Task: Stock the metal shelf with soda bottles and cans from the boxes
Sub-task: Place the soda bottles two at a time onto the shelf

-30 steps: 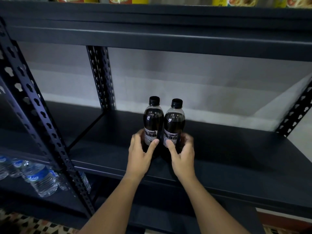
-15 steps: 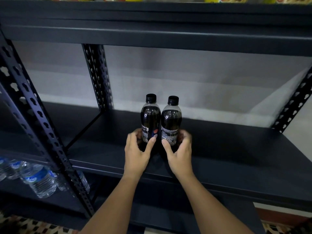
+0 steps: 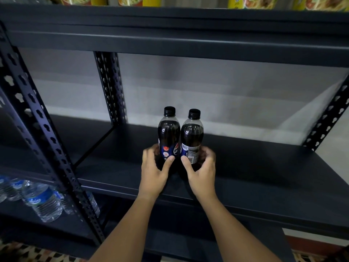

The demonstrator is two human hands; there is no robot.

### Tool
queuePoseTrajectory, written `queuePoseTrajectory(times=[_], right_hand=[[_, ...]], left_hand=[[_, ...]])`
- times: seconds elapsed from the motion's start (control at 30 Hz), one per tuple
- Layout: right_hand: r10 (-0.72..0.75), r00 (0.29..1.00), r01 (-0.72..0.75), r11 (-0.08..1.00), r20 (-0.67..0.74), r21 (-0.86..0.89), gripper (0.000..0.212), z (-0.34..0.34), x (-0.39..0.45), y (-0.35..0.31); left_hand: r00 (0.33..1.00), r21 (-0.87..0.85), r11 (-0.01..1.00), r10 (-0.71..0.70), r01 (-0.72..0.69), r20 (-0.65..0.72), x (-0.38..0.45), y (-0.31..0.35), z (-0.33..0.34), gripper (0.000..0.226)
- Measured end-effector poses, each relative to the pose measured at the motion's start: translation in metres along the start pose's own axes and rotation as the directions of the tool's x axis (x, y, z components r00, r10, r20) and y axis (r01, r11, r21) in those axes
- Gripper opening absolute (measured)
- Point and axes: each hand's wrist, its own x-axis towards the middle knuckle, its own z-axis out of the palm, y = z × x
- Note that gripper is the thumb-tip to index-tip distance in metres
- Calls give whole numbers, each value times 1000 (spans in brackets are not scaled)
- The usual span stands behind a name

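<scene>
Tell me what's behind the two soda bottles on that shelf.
Behind the soda bottles, only bare dark shelf and grey wall show; the strip directly behind them is hidden.

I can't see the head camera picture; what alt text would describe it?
Two bare hands, left hand and right hand, hold two upright dark soda bottles, the left bottle and the right bottle, side by side on a dark metal shelf. Water bottles lie on a lower shelf at left.

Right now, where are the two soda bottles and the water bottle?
Left soda bottle (image 3: 168,133), head view, dark upper body.
Right soda bottle (image 3: 192,136), head view, dark upper body.
Water bottle (image 3: 44,204), head view, clear middle.
</scene>
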Motion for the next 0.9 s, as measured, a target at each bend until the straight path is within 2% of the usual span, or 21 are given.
queuePoseTrajectory(times=[0.23,0.37,0.5,0.6,0.77,0.9], right_hand=[[-36,995,39,999,89,-30,56,-1,-2,2],[-24,994,22,1000,108,18,65,-1,-1,-1],[-14,996,14,1000,89,-5,76,0,-1,0],[-5,998,7,999,62,-31,72,0,0,2],[-48,992,58,995,117,-82,63,1,0,4],[-25,988,35,998,154,-58,74,1,0,5]], left_hand=[[997,-32,999,1,1,79,-2,0,-3,45],[995,-60,998,-20,27,99,-1,2,-2,53],[999,-42,999,-13,14,33,1,-2,0,54],[1000,-38,999,-10,10,0,1,-3,-1,44],[1000,-23,1000,4,-4,12,1,-6,-2,48],[1000,-96,995,-22,22,-2,0,-3,-2,51]])
